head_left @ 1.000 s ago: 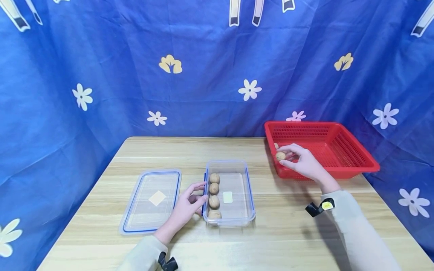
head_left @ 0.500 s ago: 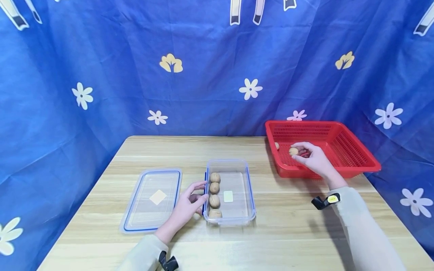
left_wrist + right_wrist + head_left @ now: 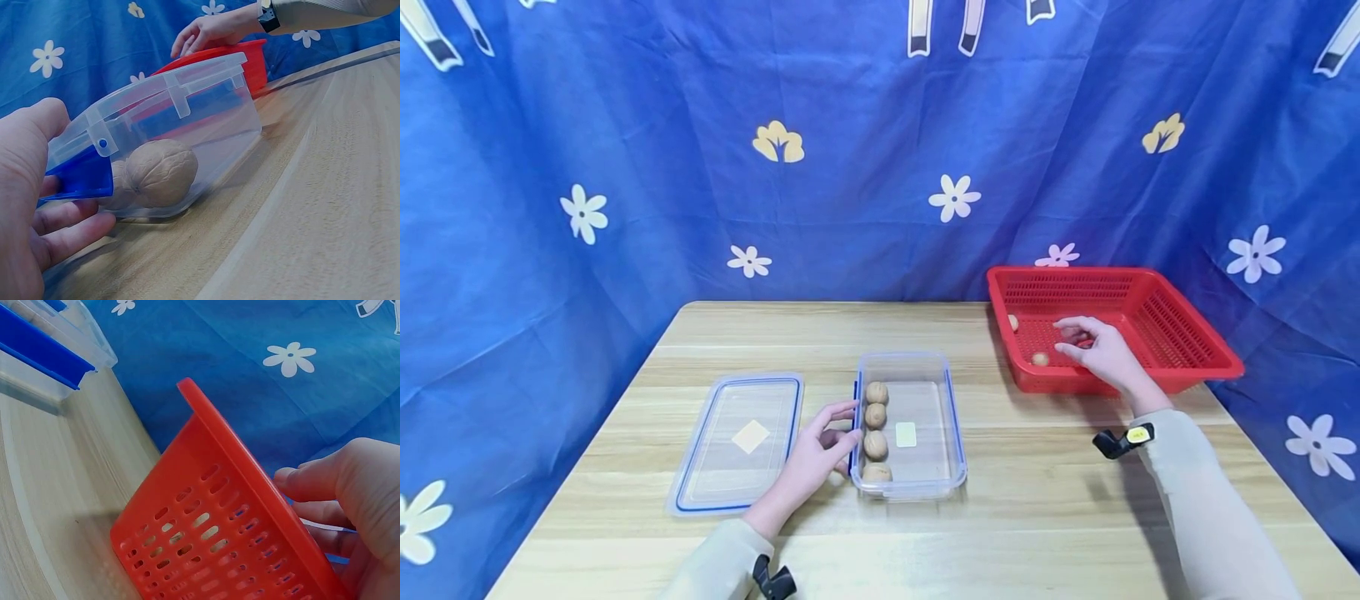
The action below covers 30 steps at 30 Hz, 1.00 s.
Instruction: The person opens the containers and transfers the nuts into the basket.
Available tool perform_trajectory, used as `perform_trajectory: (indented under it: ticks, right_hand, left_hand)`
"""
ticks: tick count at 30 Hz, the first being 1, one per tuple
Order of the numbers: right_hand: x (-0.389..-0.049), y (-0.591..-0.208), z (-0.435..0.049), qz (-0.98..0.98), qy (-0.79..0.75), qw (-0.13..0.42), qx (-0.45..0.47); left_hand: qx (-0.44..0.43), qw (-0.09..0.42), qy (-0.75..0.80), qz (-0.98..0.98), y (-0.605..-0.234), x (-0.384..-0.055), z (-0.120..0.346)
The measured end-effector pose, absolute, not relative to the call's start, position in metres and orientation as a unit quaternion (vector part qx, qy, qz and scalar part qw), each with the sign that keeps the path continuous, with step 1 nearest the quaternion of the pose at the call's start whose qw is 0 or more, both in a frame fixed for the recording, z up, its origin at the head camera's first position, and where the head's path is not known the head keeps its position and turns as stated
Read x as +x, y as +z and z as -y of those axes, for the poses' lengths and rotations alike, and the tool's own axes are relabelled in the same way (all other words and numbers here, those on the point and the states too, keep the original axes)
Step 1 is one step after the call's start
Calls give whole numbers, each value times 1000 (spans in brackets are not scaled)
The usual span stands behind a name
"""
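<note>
My left hand (image 3: 815, 454) rests its thumb and fingers against the left side of a clear lidless container (image 3: 927, 485), beside its blue latch (image 3: 81, 174). Inside, several walnuts (image 3: 875, 445) stand in a row along that left wall. My right hand (image 3: 1099, 350) hovers above the red basket (image 3: 1191, 343), thumb and fingers apart with nothing between them. One walnut (image 3: 1040, 359) lies below its fingertips near the basket's front, and another walnut (image 3: 1012, 322) sits by the left wall. In the right wrist view, the basket's wall partly hides the right fingers.
A clear lid with a blue seal (image 3: 733, 450) lies flat on the wooden table (image 3: 1000, 550), left of the container. Behind the table hangs a blue flowered cloth (image 3: 865, 200). The basket's raised rim stands beneath the right hand.
My right hand, holding a walnut, moved right over the basket and then let it go; the walnut now lies in the basket. The left hand stays at the container.
</note>
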State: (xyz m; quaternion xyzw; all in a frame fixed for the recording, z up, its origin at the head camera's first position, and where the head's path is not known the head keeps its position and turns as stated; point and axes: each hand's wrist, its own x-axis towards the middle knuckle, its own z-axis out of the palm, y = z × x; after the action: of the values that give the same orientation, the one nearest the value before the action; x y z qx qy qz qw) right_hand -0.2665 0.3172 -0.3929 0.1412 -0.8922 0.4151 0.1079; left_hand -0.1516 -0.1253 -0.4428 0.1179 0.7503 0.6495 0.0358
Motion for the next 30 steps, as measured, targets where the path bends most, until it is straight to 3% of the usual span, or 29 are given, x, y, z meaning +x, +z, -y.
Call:
perform_trajectory:
  ticks: [12,30]
  right_hand:
    - [-262,-389,-313,885,428,98,156]
    - [-231,-349,-252,864,428,68,256]
  left_hand:
    - [121,33,648,-751,-441,-151,125]
    - [119,34,649,-751,-441,-148,126]
